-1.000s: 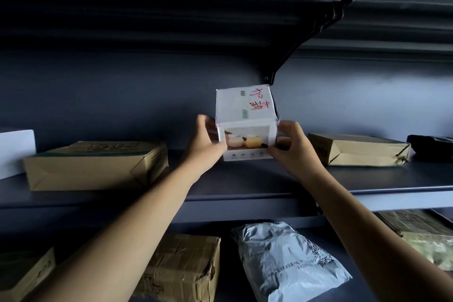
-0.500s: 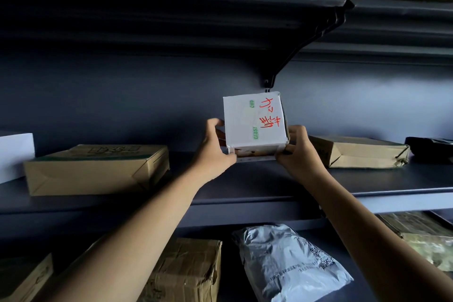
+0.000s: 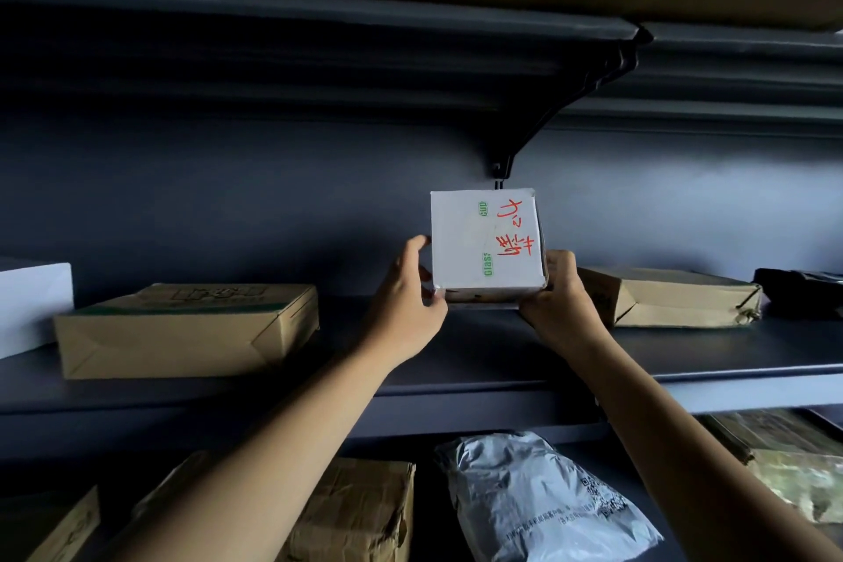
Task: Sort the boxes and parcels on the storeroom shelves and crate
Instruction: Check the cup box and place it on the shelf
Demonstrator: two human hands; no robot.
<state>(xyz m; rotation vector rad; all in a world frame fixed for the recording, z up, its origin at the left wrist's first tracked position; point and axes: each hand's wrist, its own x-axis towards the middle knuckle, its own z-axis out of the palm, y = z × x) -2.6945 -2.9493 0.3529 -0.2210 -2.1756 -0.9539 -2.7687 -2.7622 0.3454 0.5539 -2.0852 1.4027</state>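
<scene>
As the white box (image 3: 486,242) had been tipped over the last 1 second, its plain face with red handwriting showed and the picture side nearly vanished, probably a label check before sorting. Left hand (image 3: 406,301) and right hand (image 3: 559,306) pinched its lower corners over the middle shelf (image 3: 456,361); smooth, squarish, sharp-edged cardboard

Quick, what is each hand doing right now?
Left hand: holds the white glass cup box by its left side.
Right hand: holds the same box by its right side.
</scene>
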